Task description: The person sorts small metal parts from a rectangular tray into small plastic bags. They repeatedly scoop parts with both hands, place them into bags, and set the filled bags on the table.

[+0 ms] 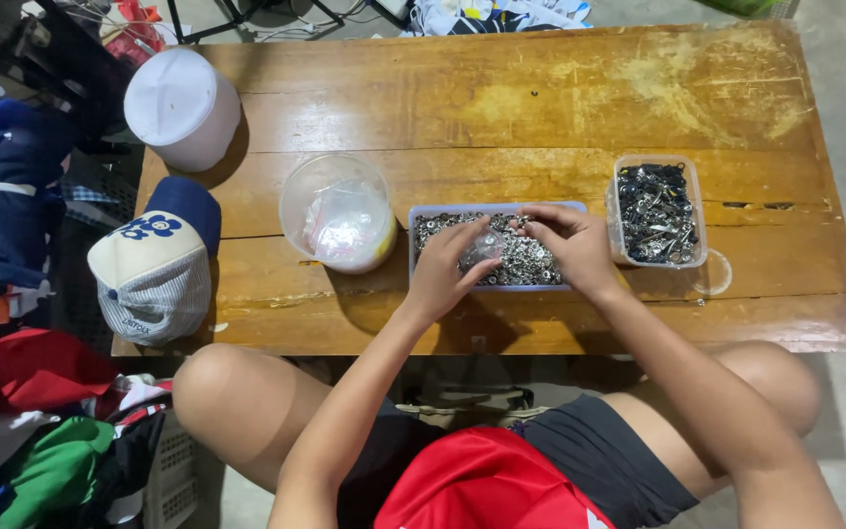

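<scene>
A shallow rectangular clear tray (419,217) full of small silver metal rings sits near the front of a low wooden table (540,98). Over it, my left hand (443,274) holds a small clear plastic bag (483,247). My right hand (570,245) hovers over the tray's right half, its fingertips pinched together at the bag's top; whether they hold a ring is hidden.
A clear round tub (337,211) with plastic bags inside stands left of the tray. A clear box of dark metal clips (656,211) stands to the right. A white lidded bucket (183,106) and a cap (154,260) occupy the left end. Clothes are piled on the floor at left.
</scene>
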